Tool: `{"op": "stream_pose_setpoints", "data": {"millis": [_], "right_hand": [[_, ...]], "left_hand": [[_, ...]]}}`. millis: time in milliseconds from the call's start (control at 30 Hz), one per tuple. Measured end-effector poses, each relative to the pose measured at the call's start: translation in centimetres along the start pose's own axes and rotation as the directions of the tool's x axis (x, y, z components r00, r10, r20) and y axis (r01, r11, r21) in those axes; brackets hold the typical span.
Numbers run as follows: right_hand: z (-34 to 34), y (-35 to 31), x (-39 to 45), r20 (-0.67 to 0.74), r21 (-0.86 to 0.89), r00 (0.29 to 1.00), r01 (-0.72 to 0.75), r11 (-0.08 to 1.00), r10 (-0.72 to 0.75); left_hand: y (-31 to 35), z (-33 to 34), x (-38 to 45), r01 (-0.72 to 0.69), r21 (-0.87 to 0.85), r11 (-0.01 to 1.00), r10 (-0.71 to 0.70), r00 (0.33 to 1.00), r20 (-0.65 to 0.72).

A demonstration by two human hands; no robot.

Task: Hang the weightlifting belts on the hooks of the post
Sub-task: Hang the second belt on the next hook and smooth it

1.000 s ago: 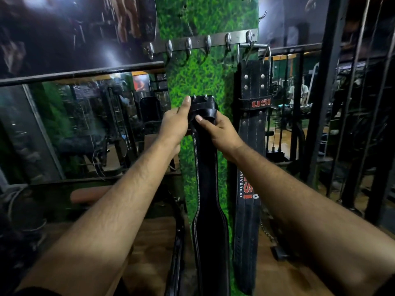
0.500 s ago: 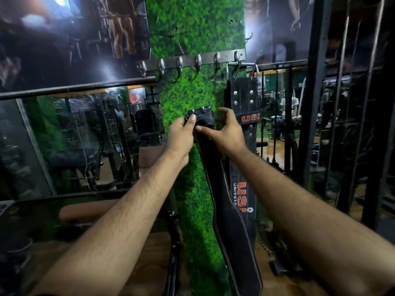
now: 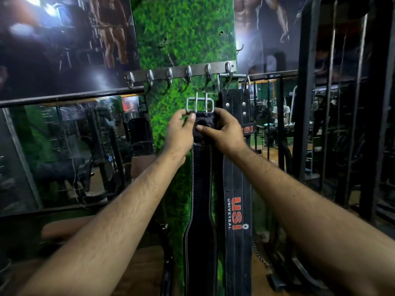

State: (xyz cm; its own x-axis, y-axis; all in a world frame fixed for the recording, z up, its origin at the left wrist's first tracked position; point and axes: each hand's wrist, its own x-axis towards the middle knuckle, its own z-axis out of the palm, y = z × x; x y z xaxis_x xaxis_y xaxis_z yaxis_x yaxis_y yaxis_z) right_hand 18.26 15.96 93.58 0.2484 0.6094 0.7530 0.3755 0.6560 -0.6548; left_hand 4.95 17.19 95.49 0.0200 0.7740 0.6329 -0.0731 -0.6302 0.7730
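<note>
Two bare forearms reach forward and up from the lower corners, converging at the top end of a black leather weightlifting belt with white stitching (image 3: 201, 189). The left hand (image 3: 179, 133) grips the belt's upper left edge, its fingers curled round the leather and its thumb lying up against the base of the silver double-prong metal buckle (image 3: 200, 105). The right hand (image 3: 224, 131) grips the upper right edge, thumb pressed flat across the front of the black strap, fingers wrapped behind and hidden.

The belt hangs straight down in front of the green artificial-grass post (image 3: 181, 39); its lower end runs out of the frame. The buckle stands upright above the hands, below the steel hook rail (image 3: 181, 72) and not touching any hook.

Just beside it to the right, a second black belt printed with red USI lettering (image 3: 236, 199) hangs from the rightmost hook by its buckle; the right wrist covers part of it. Dim, blurred gym equipment lies behind.
</note>
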Motion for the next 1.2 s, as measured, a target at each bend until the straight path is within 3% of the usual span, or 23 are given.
{"op": "stream_pose_setpoints", "data": {"millis": [133,267,533,733,900,1100,1200], "right_hand": [[-0.3,0.0,1.7,0.031,0.026,0.999,0.012,1.0,-0.012],[0.1,-0.3,4.3,-0.008,-0.124,1.0,-0.007,0.992,0.006],[0.4,-1.3,7.6,-0.187,-0.222,0.982,-0.042,0.974,0.0],[0.3,-1.8,9.2,-0.182,-0.293,0.983,-0.068,0.954,0.014],[-0.1,-0.6,8.8,-0.185,-0.261,0.98,-0.125,0.957,0.078],[-0.3,0.2,6.4,-0.248,-0.208,0.965,-0.135,0.969,0.081],[0.2,0.7,5.5,-0.23,-0.093,0.964,-0.16,0.983,0.135]], "left_hand": [[0.2,0.8,2.4,-0.057,0.047,0.997,0.058,0.998,-0.01],[0.5,1.9,5.6,-0.117,0.112,0.987,0.125,0.99,-0.069],[0.5,3.8,10.7,-0.079,0.174,0.981,0.102,0.987,-0.123],[1.2,4.4,12.2,-0.005,0.21,0.978,0.051,0.975,-0.215],[-0.2,4.8,12.2,0.033,0.274,0.961,0.021,0.981,-0.191],[-0.9,5.1,10.0,-0.06,0.216,0.975,0.099,0.98,-0.174],[-0.9,5.0,8.8,-0.015,0.02,1.0,0.018,0.989,-0.146]]}}
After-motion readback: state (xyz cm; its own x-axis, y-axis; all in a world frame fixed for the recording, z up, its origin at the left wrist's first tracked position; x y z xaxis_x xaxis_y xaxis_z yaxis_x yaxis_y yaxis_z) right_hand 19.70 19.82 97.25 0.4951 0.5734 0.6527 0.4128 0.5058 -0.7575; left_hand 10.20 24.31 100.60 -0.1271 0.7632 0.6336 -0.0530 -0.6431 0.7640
